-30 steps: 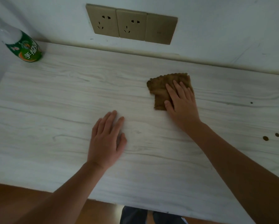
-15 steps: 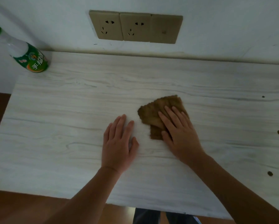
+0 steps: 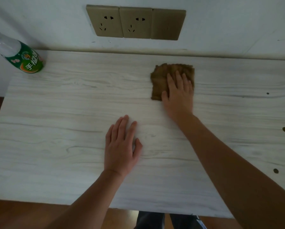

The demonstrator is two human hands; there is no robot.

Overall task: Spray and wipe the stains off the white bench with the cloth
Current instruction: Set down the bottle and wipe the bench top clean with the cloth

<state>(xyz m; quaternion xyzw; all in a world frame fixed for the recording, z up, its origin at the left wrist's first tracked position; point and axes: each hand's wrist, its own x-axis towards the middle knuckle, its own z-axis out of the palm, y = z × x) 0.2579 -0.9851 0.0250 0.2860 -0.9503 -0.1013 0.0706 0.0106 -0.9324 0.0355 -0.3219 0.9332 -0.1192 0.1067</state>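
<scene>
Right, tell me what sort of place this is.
Probably an ordinary indoor room: a white wood-grain bench stands against a painted wall with a row of gold-coloured wall sockets, over a brown wooden floor.

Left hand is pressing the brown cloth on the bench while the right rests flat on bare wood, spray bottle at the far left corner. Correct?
Hands swapped. The head view shows the right hand pressing the cloth and the left hand flat on the bench. The spray bottle is as stated.

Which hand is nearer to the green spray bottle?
Left. The left hand lies flat mid-bench, nearer the spray bottle in the far left corner; the right hand presses the cloth farther right.
</scene>
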